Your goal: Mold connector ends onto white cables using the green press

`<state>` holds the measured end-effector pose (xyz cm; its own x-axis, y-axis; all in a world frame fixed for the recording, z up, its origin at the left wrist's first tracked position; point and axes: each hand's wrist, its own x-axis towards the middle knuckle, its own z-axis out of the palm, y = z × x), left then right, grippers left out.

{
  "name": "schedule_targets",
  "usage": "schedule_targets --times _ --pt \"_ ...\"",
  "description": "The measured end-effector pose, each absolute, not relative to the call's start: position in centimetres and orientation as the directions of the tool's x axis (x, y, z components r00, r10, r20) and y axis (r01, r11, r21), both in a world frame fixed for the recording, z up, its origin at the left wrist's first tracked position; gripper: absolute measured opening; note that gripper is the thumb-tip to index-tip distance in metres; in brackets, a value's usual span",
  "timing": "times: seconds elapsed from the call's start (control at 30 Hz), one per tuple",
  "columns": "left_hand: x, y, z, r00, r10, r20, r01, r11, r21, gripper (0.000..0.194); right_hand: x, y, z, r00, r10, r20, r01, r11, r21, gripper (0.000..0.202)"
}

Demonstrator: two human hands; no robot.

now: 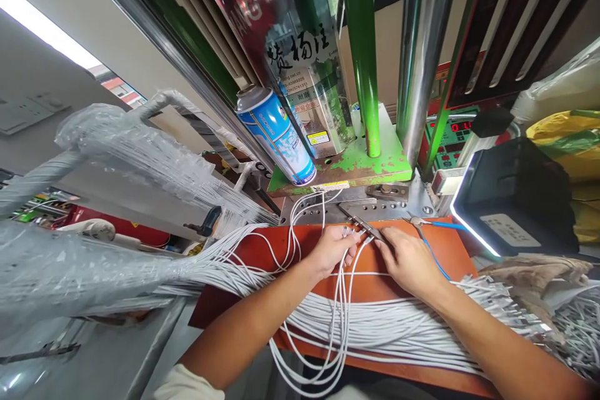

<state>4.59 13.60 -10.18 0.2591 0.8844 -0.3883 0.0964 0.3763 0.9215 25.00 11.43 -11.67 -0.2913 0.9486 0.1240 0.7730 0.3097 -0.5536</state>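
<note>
My left hand (334, 250) has its fingers closed around the ends of several white cables (344, 300), which loop down below it. Close to its right, my right hand (407, 256) grips a flat metal bar (370, 228) with small parts along it. The bar slants up and to the left, above an orange-brown board (375, 287). Small connector ends show between the two hands, too small to make out clearly. A thick bundle of white cables (389, 328) lies across the board under my forearms.
Behind the board stands a green machine base (389, 156) with a blue spray can (276, 134). Blue-handled pliers (435, 223) lie at the board's back right, beside a black lamp (520, 200). Wrapped cables (94, 269) extend left; connector ends (506, 306) lie right.
</note>
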Motion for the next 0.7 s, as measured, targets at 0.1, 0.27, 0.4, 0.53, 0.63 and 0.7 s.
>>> schedule_targets --times 0.1,0.27,0.4,0.53,0.63,0.7 --pt "5.0 13.8 -10.4 0.217 0.885 -0.412 0.156 0.385 0.91 0.052 25.3 11.5 -11.9 -0.352 0.921 0.164 0.735 0.381 -0.561 0.029" --pt "3.9 14.6 -10.3 0.2 0.88 -0.43 0.255 0.377 0.89 0.054 25.0 11.5 -12.4 -0.277 0.949 0.151 0.76 0.312 -0.57 0.028" --pt "2.4 14.8 -10.1 0.095 0.927 -0.362 0.261 0.328 0.908 0.044 24.8 11.4 -12.3 -0.218 0.966 0.137 0.767 0.257 -0.588 0.029" --pt "2.2 14.7 -10.1 0.136 0.911 -0.391 0.286 0.342 0.895 0.036 24.7 11.4 -12.4 -0.23 0.966 0.117 0.797 0.256 -0.547 0.029" --pt "2.5 14.9 -10.1 0.166 0.9 -0.403 0.311 0.34 0.887 0.035 24.6 11.4 -12.4 -0.249 0.962 0.107 0.816 0.268 -0.512 0.028" --pt "2.6 15.1 -10.0 0.176 0.897 -0.406 0.322 0.337 0.885 0.035 24.5 11.3 -12.2 -0.262 0.958 0.115 0.815 0.284 -0.506 0.026"
